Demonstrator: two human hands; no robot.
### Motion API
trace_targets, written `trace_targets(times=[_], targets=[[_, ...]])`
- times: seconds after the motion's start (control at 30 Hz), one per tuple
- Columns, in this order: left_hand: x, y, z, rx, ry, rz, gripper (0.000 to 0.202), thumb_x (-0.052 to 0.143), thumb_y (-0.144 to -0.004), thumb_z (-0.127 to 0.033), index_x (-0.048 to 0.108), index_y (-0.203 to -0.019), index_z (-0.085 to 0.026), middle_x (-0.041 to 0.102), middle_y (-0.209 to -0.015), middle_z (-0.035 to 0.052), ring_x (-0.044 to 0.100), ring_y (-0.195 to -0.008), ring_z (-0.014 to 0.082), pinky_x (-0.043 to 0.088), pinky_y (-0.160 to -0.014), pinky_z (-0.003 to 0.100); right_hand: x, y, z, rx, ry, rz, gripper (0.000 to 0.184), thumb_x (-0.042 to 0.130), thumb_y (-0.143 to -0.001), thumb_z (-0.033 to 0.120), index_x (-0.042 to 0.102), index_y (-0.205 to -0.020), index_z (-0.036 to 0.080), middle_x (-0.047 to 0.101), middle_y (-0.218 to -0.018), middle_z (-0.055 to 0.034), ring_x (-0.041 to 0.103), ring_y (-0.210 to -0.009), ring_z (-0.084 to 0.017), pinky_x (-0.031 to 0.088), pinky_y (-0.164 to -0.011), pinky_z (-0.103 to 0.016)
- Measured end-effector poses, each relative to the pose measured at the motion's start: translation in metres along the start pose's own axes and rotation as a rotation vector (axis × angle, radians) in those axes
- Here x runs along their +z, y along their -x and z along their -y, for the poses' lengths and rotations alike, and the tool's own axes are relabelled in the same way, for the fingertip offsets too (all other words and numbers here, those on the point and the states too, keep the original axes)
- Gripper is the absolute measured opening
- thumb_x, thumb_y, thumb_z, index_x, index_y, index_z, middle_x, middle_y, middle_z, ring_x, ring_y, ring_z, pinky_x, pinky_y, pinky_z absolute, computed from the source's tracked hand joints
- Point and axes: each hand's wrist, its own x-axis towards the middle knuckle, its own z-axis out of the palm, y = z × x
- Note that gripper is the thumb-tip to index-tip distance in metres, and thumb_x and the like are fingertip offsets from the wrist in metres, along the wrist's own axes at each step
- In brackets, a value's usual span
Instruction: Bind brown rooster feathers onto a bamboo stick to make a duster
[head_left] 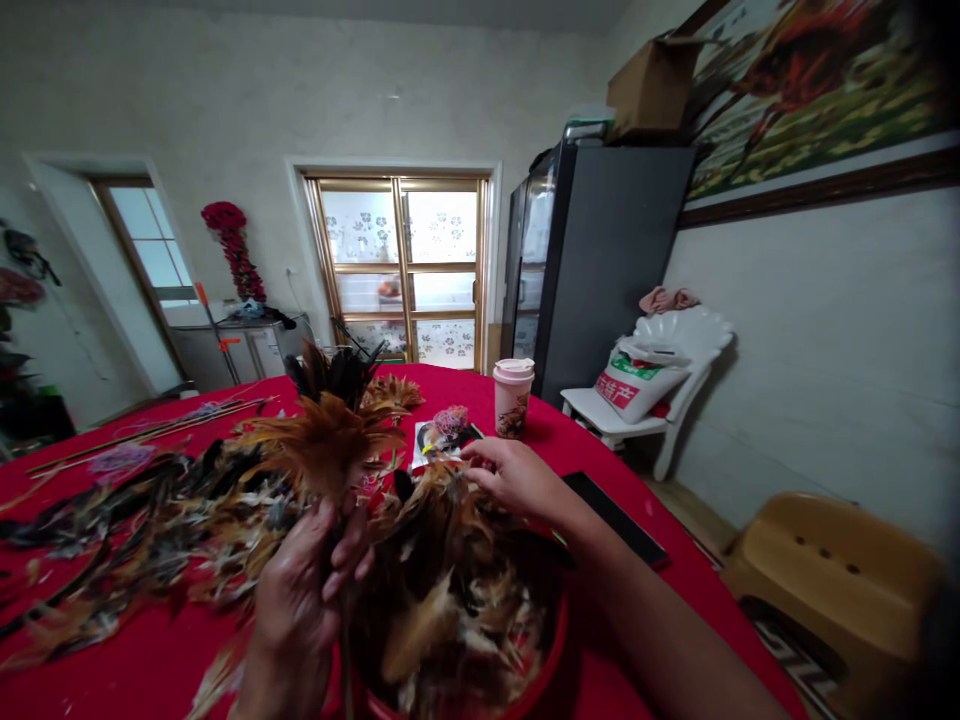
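My left hand (300, 600) is shut around a thin stick at the lower middle, and a tuft of brown feathers (322, 440) stands above it, with darker feathers behind. My right hand (510, 475) hovers at the top of a heap of brown, black and cream feathers (442, 600) filling a red basin, its fingers curled close to them. Whether those fingers pinch a feather is hidden. The basin's rim (555, 640) shows at the lower right, and a long spread of loose dark and tan feathers (142, 540) lies left of my left hand.
A red tablecloth (465, 400) covers the table. On it stand a pink-and-white lidded cup (514, 398), a black phone (615, 518), a printed card (435, 445) and long thin sticks (150, 430). A white chair (637, 400) holding a bag and a wooden stool (825, 580) are at the right.
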Motion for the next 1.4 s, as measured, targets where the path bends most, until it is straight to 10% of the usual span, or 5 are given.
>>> trace_targets(times=[0.27,0.53,0.77,1.17,1.4], targets=[[0.001,0.002,0.000,-0.009,-0.011,0.034,0.011,0.065,-0.069,-0.023,0.061,-0.070,-0.013,0.039,-0.043,-0.0087,0.023,-0.032,0.0007,0.035,-0.038,0.017,-0.012,0.021,0.028,-0.292,-0.004,0.463,0.010,0.057,-0.082,0.019,0.067,-0.083,0.016,0.064,-0.077,0.0004,0.057,-0.069,-0.010,0.038,-0.063,-0.017],[0.000,0.002,0.001,-0.026,-0.028,0.031,0.013,0.068,-0.067,-0.023,0.058,-0.065,-0.014,0.040,-0.041,-0.0087,0.025,-0.030,0.0006,0.034,-0.038,0.017,0.040,0.029,0.051,-0.401,0.457,0.697,0.021,0.057,-0.081,0.029,0.065,-0.100,0.024,0.066,-0.084,-0.0034,0.059,-0.066,-0.016,0.031,-0.050,-0.024],[0.000,0.000,0.001,-0.038,-0.025,0.048,0.016,0.068,-0.066,-0.023,0.056,-0.062,-0.014,0.040,-0.041,-0.0092,0.025,-0.029,0.0003,0.034,-0.037,0.017,0.049,0.030,0.044,-0.491,0.363,0.641,0.010,0.058,-0.080,0.025,0.066,-0.082,0.021,0.062,-0.078,-0.0007,0.054,-0.064,-0.012,0.029,-0.048,-0.022],[0.001,-0.002,0.006,-0.102,0.001,-0.014,0.023,0.074,-0.061,-0.027,0.057,-0.063,-0.013,0.041,-0.040,-0.0095,0.025,-0.029,-0.0012,0.033,-0.036,0.015,0.024,0.006,0.023,-0.038,-0.913,0.379,0.027,0.064,-0.068,0.020,0.064,-0.095,0.015,0.063,-0.088,-0.0020,0.056,-0.081,-0.015,0.043,-0.078,-0.026],[-0.002,-0.001,0.008,-0.097,0.000,-0.043,0.026,0.075,-0.061,-0.032,0.058,-0.066,-0.014,0.040,-0.039,-0.0101,0.023,-0.029,-0.0004,0.032,-0.036,0.016,0.014,0.005,0.014,-0.062,-0.544,0.295,0.028,0.052,-0.064,0.007,0.064,-0.089,0.015,0.058,-0.079,0.0011,0.052,-0.073,-0.012,0.041,-0.068,-0.021]])
